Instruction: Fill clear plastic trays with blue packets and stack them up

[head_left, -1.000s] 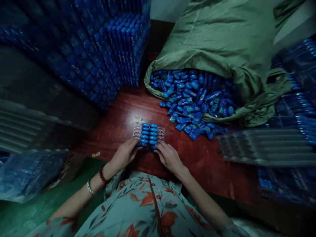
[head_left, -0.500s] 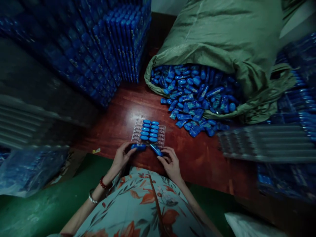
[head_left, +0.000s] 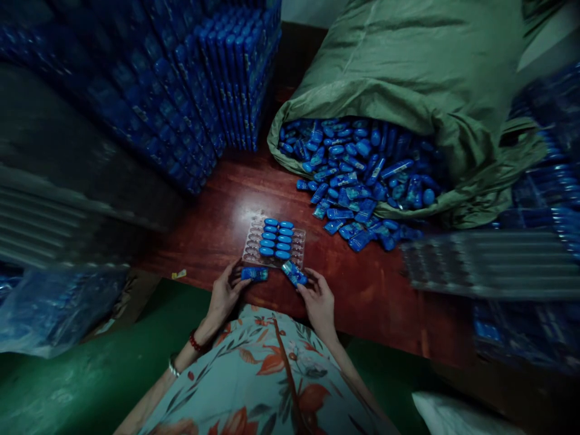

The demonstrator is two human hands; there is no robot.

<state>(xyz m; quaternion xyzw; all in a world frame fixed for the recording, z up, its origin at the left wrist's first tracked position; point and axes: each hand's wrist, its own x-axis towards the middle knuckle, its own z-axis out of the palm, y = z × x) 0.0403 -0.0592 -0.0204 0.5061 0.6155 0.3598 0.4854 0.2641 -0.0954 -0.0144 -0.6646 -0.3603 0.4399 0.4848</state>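
A clear plastic tray [head_left: 252,248] with moulded slots lies on the red-brown table in front of me. Several blue tubes [head_left: 275,239] sit in its middle, in two columns, while slots at both sides show bare plastic. Close to the tray's near edge, my left hand [head_left: 225,291] is closed on a flat-lying blue bottle [head_left: 254,274] with a printed label. My right hand [head_left: 318,298] pinches a second blue bottle [head_left: 294,273], tilted, its label turned up and its upper end by the tray's near right corner.
A green sack [head_left: 408,66] lies open at the back right, spilling many small blue bottles [head_left: 344,181] onto the table [head_left: 217,223]. Tall stacks of filled blue packs [head_left: 235,84] stand at the left. Stacked clear trays [head_left: 480,263] lie at the right, with more trays [head_left: 58,223] at the left.
The bottle in my right hand has turned so its label faces up, and that hand has shifted slightly right. My left hand and its bottle have dropped slightly toward me.
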